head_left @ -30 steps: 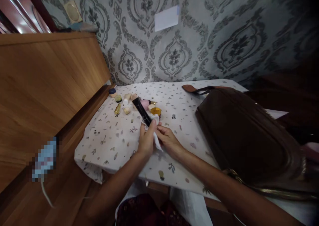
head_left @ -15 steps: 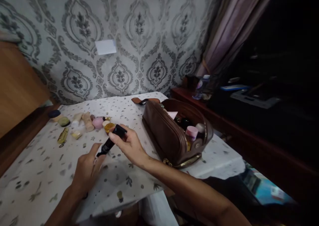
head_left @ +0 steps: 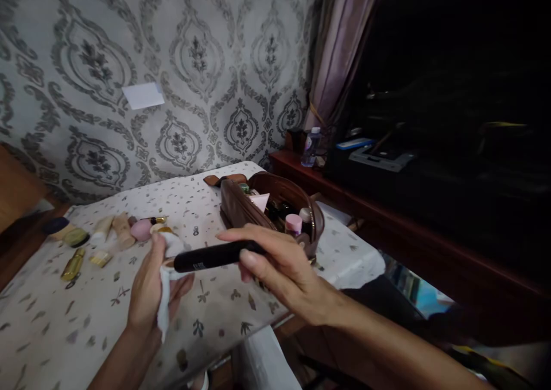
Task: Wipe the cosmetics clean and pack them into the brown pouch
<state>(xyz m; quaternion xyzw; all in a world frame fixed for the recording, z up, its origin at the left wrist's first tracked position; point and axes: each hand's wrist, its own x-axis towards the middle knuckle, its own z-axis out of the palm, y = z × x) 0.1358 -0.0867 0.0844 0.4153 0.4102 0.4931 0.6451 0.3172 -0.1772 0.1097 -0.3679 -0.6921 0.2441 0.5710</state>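
My right hand [head_left: 286, 269] grips one end of a slim black cosmetic tube [head_left: 206, 259] with small pale lettering, held nearly level above the table. In my left hand [head_left: 148, 289] is a white cloth [head_left: 164, 304], folded over the palm and hanging below it. The tube's left end meets the cloth at my left fingers, and its tip is partly hidden there. Behind my right hand stands a brown cosmetic bag [head_left: 235, 206], unzipped, with a pink-capped jar [head_left: 293, 225] and other items inside.
Several cosmetics lie at the table's left, among them a pink sponge [head_left: 140, 230], a beige tube [head_left: 123, 230] and a gold bottle [head_left: 73, 265]. A patterned white tablecloth [head_left: 103, 315] covers the table. To the right, a clear bottle [head_left: 310, 147] stands on a dark red ledge [head_left: 344, 186].
The view has turned right. The black tube has swung from slanted to nearly level, and my right hand has moved to its right end. The white cloth now shows plainly in my left hand.
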